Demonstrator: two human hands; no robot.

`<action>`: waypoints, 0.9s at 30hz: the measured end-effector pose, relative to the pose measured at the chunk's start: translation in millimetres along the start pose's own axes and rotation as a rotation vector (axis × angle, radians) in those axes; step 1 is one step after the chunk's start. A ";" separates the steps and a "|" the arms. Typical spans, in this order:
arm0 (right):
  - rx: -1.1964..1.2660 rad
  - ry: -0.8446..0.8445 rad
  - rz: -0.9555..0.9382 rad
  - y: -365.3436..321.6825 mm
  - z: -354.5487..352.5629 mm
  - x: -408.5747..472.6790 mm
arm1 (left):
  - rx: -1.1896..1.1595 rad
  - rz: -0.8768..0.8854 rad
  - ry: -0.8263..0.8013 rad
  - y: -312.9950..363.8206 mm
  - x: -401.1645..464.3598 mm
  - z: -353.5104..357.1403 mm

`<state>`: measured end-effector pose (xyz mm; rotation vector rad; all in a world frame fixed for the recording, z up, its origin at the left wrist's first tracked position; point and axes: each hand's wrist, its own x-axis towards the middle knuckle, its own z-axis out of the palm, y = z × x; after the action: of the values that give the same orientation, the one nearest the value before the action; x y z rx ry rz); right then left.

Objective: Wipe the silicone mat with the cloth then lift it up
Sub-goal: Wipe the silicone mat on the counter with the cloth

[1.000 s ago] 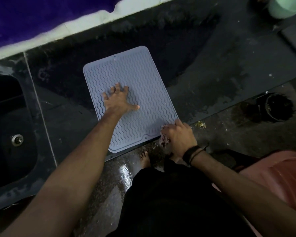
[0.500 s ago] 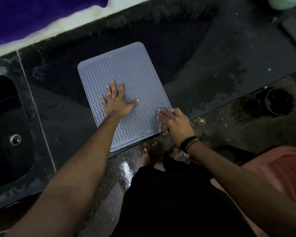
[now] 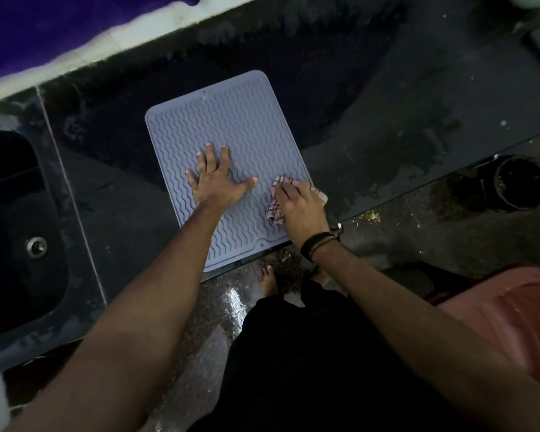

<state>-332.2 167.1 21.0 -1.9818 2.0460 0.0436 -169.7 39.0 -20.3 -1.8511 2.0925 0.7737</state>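
head view: the mat [image 3: 231, 132] lies flat on the dark counter [image 3: 387, 126], right of the sink [image 3: 16, 232]. your left hand [image 3: 219, 182] presses on the mat's middle, fingers spread, gripping nothing. your right hand [image 3: 300, 210] grasps the cloth [image 3: 276, 201], pressing it on the mat's right edge.

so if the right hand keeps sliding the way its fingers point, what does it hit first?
Probably the left hand. The right hand, pressing the cloth flat on the silicone mat, points up-left toward the left thumb, with only bare mat between. A slightly steeper heading would pass the thumb tip, so this is uncertain.
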 end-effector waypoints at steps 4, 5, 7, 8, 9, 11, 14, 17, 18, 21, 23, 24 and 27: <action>0.007 0.039 -0.056 19.3 2.7 -42.3 | -0.002 -0.009 -0.021 1.6 -1.6 -4.5; -0.017 0.019 -0.076 23.2 1.1 -51.9 | 0.000 -0.010 -0.022 2.1 -1.4 -4.7; -0.037 -0.046 -0.104 28.2 -3.3 -62.6 | -0.002 -0.012 -0.025 3.4 -1.8 -5.0; -0.029 -0.066 -0.108 29.8 -7.4 -63.4 | -0.006 -0.010 -0.028 3.6 -2.1 -5.0; -0.008 -0.056 -0.101 30.6 -12.7 -61.6 | -0.007 -0.008 -0.027 3.4 -2.2 -5.1; 0.055 0.013 -0.045 31.6 -24.7 -47.8 | -0.008 -0.009 -0.028 3.5 -2.5 -5.5; 0.086 0.135 0.015 36.8 -36.6 3.2 | -0.008 -0.001 -0.026 4.0 -3.0 -6.3; -0.013 0.025 0.038 40.4 -37.2 52.8 | -0.005 -0.003 -0.023 3.1 -3.7 -6.4; -0.048 -0.009 0.040 42.2 -32.4 58.3 | -0.009 -0.009 -0.026 3.7 -3.8 -5.8; -0.076 0.001 0.017 49.8 -16.7 37.5 | -0.012 -0.016 -0.019 4.0 -2.2 -3.4; -0.057 0.035 -0.006 55.1 -10.6 5.7 | -0.005 -0.015 -0.010 2.8 -1.6 -1.9; -0.054 0.052 -0.010 57.4 -8.4 -10.4 | 0.000 -0.016 -0.006 2.5 -0.3 -1.2; -0.080 0.023 -0.026 58.7 -8.1 -49.7 | 0.003 -0.027 -0.007 2.5 0.8 0.7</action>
<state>-390.8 216.8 29.5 -2.0646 2.0628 0.0990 -172.4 38.8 -20.7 -1.8684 2.0589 0.7695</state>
